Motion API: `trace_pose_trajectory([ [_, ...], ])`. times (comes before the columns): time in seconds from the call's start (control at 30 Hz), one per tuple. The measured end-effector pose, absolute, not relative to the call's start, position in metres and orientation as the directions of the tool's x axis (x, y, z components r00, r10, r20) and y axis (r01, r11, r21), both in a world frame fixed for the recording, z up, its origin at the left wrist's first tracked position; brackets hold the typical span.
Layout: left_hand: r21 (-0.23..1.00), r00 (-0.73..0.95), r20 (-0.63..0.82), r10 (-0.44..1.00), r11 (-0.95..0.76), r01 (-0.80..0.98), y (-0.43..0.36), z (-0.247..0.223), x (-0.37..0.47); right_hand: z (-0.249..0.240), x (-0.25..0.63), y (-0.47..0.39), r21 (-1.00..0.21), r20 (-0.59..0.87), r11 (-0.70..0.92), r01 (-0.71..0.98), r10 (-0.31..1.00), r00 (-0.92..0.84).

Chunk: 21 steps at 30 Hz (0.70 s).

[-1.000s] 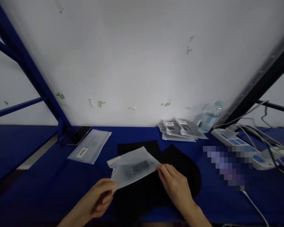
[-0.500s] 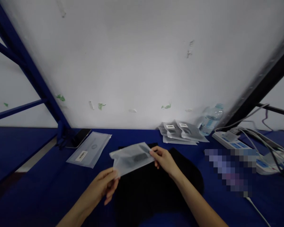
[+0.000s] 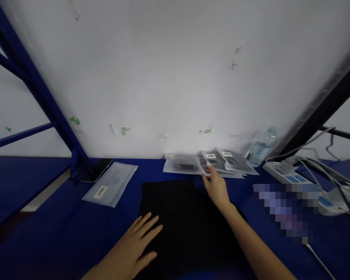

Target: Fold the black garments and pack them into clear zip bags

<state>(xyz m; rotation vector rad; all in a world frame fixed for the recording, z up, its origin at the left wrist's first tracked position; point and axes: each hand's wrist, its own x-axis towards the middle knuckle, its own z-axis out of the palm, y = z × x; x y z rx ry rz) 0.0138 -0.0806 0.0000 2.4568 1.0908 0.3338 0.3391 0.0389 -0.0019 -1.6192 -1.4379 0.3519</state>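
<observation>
A frosted zip bag (image 3: 179, 166) with a dark item inside lies at the back of the blue table, against the wall. Beside its right edge is my right hand (image 3: 218, 190), thumb and fingers slightly apart; whether the fingertips still touch the plastic is hard to see. My left hand (image 3: 134, 243) is spread, palm down, over the left side of a black cloth (image 3: 181, 217). That cloth lies in front of me, its right part under my right forearm.
Several more frosted bags (image 3: 236, 163) with labels overlap at the back, near a water bottle (image 3: 261, 147). Another labelled bag (image 3: 113, 184) and a phone (image 3: 100, 169) lie left. A power strip (image 3: 291, 179) with cables, and a pixelated area, are on the right.
The bag that both hands held over the cloth now lies at the back beside the others. My left hand has let go and come down flat; my right hand has moved forward.
</observation>
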Motion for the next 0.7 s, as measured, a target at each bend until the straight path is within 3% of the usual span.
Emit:
trace_pose_trajectory([
  [0.07, 0.494, 0.622, 0.091, 0.778, -0.578, 0.650, -0.056, 0.008, 0.004, 0.000, 0.338, 0.029, -0.675, 0.325, 0.108, 0.730, 0.932, 0.162],
  [0.17, 0.471, 0.363, 0.248, 0.898, -0.440, 0.765, -0.002, 0.014, -0.002, -0.003, 0.329, 0.030, -0.690, 0.254, 0.132, 0.712, 0.965, 0.067],
  [0.23, 0.463, 0.299, 0.269, 0.915, -0.396, 0.793, 0.032, 0.014, -0.001, -0.006, 0.323, 0.039, -0.707, 0.227, 0.134, 0.695, 0.973, 0.044],
  [0.37, 0.446, 0.306, 0.281, 0.910, -0.406, 0.798, 0.059, 0.013, 0.004, -0.006, 0.319, 0.048, -0.743, 0.205, 0.159, 0.651, 0.979, -0.004],
  [0.53, 0.441, 0.320, 0.378, 0.869, -0.472, 0.763, 0.019, 0.015, -0.002, 0.005, 0.330, 0.019, -0.771, 0.270, 0.269, 0.577, 0.959, -0.087],
  [0.7, 0.444, 0.473, 0.340, 0.813, -0.582, 0.681, -0.034, 0.000, -0.009, -0.001, 0.342, -0.027, -0.658, 0.329, 0.461, 0.596, 0.887, -0.323],
])
